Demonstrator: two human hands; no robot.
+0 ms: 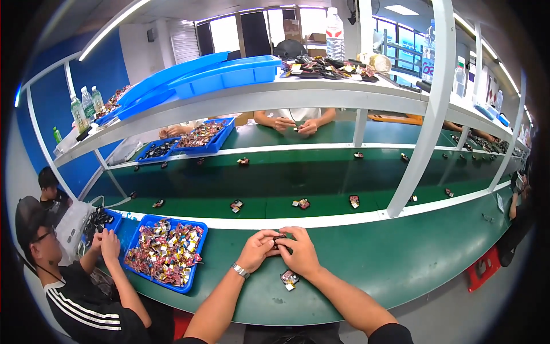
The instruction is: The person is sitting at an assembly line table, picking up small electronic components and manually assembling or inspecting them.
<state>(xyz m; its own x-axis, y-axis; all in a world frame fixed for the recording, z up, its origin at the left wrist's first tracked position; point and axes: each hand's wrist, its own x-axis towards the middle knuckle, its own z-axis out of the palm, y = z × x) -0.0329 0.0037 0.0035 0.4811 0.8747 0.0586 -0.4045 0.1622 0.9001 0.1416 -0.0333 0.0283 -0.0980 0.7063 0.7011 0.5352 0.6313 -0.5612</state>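
My left hand, with a metal-band watch on its wrist, and my right hand meet above the green table. Between their fingertips they grip a small black plastic part; the fingers cover much of it, so its exact kind does not show. Just below my hands, a small electronic assembly with white, dark and reddish pieces lies on the tabletop. To the left of my left hand stands a blue tray heaped with similar small electronic pieces.
Beyond a white rail, a dark green conveyor belt carries scattered assemblies. A white post rises at right, supporting a shelf with blue bins and bottles. One co-worker sits at left; another's hands work across the belt.
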